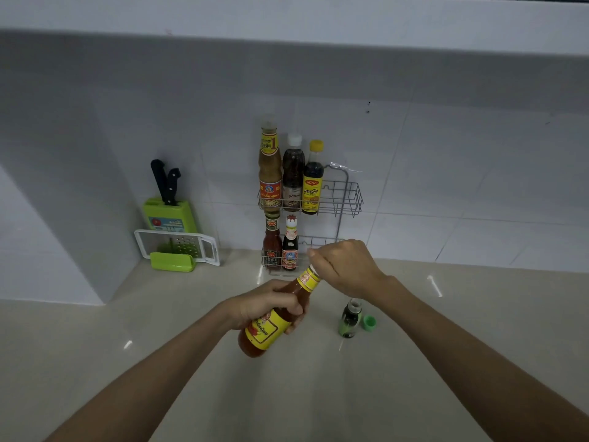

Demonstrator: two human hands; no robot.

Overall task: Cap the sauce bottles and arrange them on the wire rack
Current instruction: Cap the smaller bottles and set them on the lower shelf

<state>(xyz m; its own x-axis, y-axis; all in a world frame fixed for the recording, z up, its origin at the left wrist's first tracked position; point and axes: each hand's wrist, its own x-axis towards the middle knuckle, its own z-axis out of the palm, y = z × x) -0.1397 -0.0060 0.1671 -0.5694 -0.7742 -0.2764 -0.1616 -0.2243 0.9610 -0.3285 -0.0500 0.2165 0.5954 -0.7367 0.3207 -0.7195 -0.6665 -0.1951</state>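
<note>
My left hand (271,303) grips a red chilli sauce bottle (267,333) with a yellow label, tilted up to the right above the counter. My right hand (344,266) is closed over the bottle's top; the cap is hidden under my fingers. A small green bottle (350,319) stands uncapped on the counter to the right, its green cap (369,323) lying beside it. The two-tier wire rack (347,199) on the wall holds three tall bottles (293,173) on the upper shelf and two small ones (280,247) on the lower shelf. The right part of each shelf is free.
A green knife block (170,213) with two black-handled knives stands at the back left. A white and green grater (178,250) leans in front of it. Beige counter (287,393) runs toward me; white tiled wall behind.
</note>
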